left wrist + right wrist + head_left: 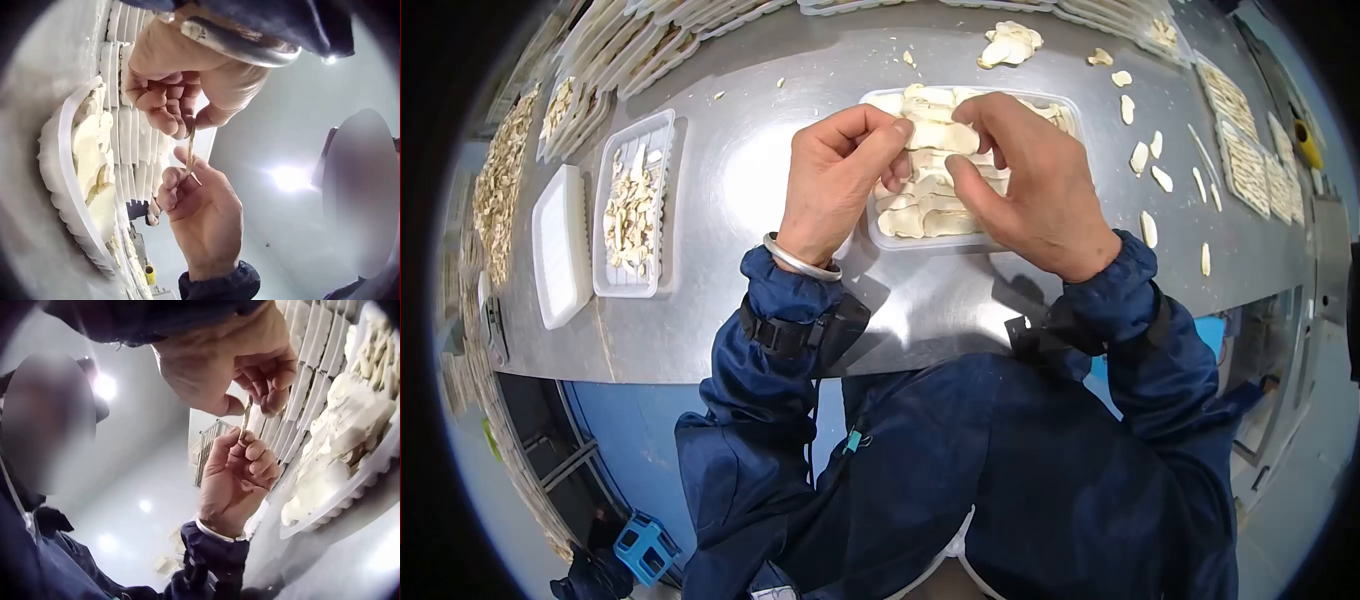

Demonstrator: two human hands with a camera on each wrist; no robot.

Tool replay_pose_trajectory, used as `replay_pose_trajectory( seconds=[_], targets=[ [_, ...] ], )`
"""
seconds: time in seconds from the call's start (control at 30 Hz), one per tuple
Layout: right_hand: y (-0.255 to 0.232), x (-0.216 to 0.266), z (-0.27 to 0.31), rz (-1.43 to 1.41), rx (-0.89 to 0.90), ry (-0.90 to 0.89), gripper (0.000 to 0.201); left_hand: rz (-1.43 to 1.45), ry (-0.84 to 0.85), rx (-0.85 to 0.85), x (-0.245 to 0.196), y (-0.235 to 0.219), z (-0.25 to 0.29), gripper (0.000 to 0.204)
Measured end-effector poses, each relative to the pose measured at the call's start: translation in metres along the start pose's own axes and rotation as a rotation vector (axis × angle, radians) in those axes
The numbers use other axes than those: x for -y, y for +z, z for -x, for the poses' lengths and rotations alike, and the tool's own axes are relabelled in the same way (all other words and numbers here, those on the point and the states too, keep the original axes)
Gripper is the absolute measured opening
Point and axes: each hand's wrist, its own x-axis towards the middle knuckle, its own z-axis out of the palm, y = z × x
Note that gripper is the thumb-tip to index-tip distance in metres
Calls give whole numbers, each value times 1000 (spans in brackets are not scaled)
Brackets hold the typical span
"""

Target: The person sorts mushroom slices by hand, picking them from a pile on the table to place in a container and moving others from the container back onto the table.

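Note:
A pale slice (940, 137) is held above the white tray (935, 243), one end pinched between thumb and fingers of the left hand (830, 180). At its other end is the right hand (1040, 185), fingers bent. Seen edge-on, the thin slice (190, 150) spans both hands in the left wrist view, the left hand (194, 81) above and the right hand (209, 219) below. The right wrist view shows the slice (246, 417) between the right hand's (225, 362) thumb and fingers and the left hand (234, 481). Overlapping pale slices (915, 222) fill the tray beneath.
Left on the metal table (730, 330) stand a tray of small pieces (632, 215) and an upright white tray (560, 245). Loose slices (1140, 157) lie to the right, a small pile (1010, 44) behind. Filled trays (1245, 165) stand far right; more trays (650, 40) line the back left.

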Motion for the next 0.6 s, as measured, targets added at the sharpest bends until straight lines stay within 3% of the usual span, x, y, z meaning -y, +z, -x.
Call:
replay_pose_trajectory(
  seconds=[0.03,0.2,0.3,0.4,0.6],
  targets=[
    [2,-2,1,86,-23,-86,27,15,4,7,1,0,0,17],
    [-7,-1,-3,156,-22,-75,21,2,14,42,2,-4,-2,16],
    [-32,-23,1,190,-98,-43,19,-100,201,-155,8,-8,-9,18],
    [-58,-42,27,266,-28,47,22,-109,168,-308,18,-28,-17,28],
    [-34,-24,78,183,51,69,23,80,24,-413,39,-40,-29,25]
  ],
)
